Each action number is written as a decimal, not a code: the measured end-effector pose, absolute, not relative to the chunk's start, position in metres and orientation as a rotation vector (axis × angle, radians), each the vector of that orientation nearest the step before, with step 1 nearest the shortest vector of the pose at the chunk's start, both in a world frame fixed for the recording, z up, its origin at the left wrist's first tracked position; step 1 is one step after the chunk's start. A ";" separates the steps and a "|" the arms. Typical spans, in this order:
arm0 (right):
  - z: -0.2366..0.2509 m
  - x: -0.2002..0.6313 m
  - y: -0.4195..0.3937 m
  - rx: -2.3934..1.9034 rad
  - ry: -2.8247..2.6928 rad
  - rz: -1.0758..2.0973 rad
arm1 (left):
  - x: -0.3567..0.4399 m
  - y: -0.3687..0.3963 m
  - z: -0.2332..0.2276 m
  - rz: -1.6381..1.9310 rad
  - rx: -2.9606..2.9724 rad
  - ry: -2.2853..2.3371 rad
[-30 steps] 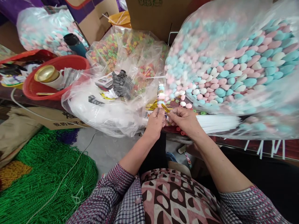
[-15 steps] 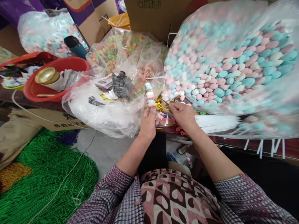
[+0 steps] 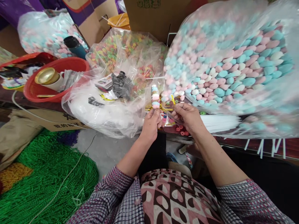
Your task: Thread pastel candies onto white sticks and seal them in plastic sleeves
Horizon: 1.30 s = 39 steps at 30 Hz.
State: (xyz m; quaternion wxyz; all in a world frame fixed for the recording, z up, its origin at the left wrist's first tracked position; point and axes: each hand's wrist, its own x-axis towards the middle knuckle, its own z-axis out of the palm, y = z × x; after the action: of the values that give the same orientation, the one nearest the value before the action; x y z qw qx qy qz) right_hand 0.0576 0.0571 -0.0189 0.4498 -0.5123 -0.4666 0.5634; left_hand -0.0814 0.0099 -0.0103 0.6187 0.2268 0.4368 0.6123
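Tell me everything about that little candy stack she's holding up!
The candy stack is a short column of pastel pieces, blue, white and pink, wrapped in clear film. It stands nearly upright above the left hand, which pinches its lower end. A gold twist tie, held by the right hand, sits beside its base.

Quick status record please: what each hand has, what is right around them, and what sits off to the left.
left hand: holds a small candy packet upright by its lower end
right hand: pinches a yellow twist tie beside the packet
behind the hands: big bag of pastel candies, bag of coloured rings
by the right hand: stack of white sticks
left side: red basin, green bead strings
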 end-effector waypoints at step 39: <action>-0.037 0.063 0.064 -1.468 -1.433 0.991 | -0.079 0.009 -0.018 1.414 0.560 0.966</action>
State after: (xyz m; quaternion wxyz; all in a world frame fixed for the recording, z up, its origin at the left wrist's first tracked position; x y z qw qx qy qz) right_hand 0.0633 0.0642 -0.0370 0.4185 -0.5852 -0.5713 0.3950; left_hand -0.0786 0.0086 -0.0176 0.6210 0.2438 0.4201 0.6152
